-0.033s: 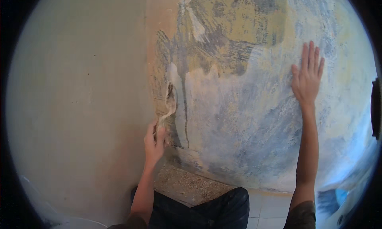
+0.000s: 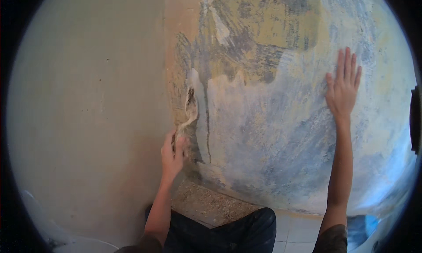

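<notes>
Left hand (image 2: 172, 151): fingers clenched around the handle of a plaster-caked scraper (image 2: 189, 110), its blade lying against the inner corner where two walls meet. Right hand (image 2: 343, 87): fingers released and spread, palm flat on the patchy wall (image 2: 272, 134), well apart from the tool. Patchy wall: mottled blue, white and ochre, partly skimmed. Plain wall (image 2: 88, 103): pale grey-beige, to the left. Floor (image 2: 211, 204): gritty debris at the corner base. Knee (image 2: 246, 229): dark trousers, bottom centre.

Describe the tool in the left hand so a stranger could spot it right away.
Find the wall corner where plain beige meets blotchy blue. Low down there, the left hand holds a scraper against it, the only tool there; the right hand lies flat, empty.
</notes>
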A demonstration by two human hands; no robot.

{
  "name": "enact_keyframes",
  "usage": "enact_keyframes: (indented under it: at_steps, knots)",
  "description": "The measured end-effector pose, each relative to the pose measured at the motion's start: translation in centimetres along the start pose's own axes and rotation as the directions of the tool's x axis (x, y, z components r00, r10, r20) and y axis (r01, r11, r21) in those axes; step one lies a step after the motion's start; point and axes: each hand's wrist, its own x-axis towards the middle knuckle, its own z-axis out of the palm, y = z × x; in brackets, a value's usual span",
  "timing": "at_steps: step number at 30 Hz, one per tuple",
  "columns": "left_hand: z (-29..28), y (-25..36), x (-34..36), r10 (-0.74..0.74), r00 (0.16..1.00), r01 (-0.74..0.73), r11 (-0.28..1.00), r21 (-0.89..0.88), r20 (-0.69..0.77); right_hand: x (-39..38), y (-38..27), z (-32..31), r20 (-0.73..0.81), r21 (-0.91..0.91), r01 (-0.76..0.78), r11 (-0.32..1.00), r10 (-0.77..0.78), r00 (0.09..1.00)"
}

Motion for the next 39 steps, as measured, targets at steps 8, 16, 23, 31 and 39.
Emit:
enact_keyframes:
  at_steps: [8,16,23,31,39]
  knots:
    - [1.6,7.0,6.7,0.376,0.916,-0.275,0.845,0.459,-0.143,-0.5,0.2,0.5,-0.098,0.022,-0.011,1.0,0.013,0.995]
    - [2.2,10.0,10.9,0.339,0.933,-0.234,0.829,0.508,-0.123,-0.7,0.5,1.0,-0.126,0.018,0.013,1.0,-0.011,0.992]
    - [3.0,11.3,12.0,0.372,0.924,-0.263,0.79,0.554,-0.092,-0.8,0.4,0.8,-0.129,0.013,0.022,1.0,-0.02,0.991]
    - [3.9,13.2,12.2,0.241,0.97,-0.186,0.795,0.577,-0.019,-0.8,0.6,1.0,-0.136,0.001,0.019,1.0,-0.018,0.991]
    - [4.4,14.1,13.1,0.236,0.971,-0.208,0.797,0.567,0.026,-0.7,0.2,0.9,-0.148,0.017,0.025,1.0,-0.022,0.989]
